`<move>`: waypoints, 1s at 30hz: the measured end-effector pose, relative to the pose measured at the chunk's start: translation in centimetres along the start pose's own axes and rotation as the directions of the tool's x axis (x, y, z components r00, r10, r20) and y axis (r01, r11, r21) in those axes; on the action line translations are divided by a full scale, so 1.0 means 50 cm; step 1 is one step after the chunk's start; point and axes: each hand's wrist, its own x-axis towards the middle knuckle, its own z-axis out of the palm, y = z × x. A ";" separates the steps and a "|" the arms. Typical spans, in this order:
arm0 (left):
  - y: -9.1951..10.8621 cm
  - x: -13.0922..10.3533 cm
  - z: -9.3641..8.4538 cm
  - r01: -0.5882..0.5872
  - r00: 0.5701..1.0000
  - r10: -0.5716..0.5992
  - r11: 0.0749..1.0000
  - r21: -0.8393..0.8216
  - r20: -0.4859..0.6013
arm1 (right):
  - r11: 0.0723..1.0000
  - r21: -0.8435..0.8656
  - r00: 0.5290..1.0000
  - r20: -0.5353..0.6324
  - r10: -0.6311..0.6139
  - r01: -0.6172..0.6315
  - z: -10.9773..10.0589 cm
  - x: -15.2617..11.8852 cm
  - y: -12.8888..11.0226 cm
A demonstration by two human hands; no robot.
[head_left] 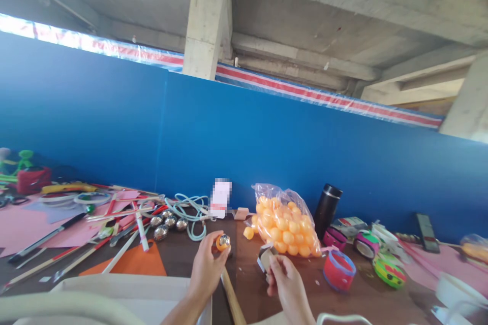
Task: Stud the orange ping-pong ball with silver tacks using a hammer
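Note:
Pinched upright between the thumb and fingers of my left hand [204, 266] is a small orange-and-silver ball [223, 241] with a shiny face. My right hand [285, 279] grips a small flat tan piece [267, 255] with a pale edge; its exact kind is unclear. A wooden handle [232, 297] lies on the table between my wrists, its far end hidden by the left hand. Behind my right hand stands a clear plastic bag [287, 226] full of orange balls, and a loose orange ball [248, 233] sits at its left.
Shiny silver balls [168, 222] and a pale blue cord [196, 213] lie left. A white box [125, 289] is at the front left. Right of the bag are a black bottle [328, 208], a red-blue tape roll [339, 270] and a white cup [459, 292]. A blue wall [244, 137] closes the back.

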 end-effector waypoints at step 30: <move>0.057 -0.051 0.026 -0.025 0.945 0.019 1.000 0.014 0.327 | 0.940 0.322 0.971 0.236 0.035 -0.112 0.075 -0.060 -0.062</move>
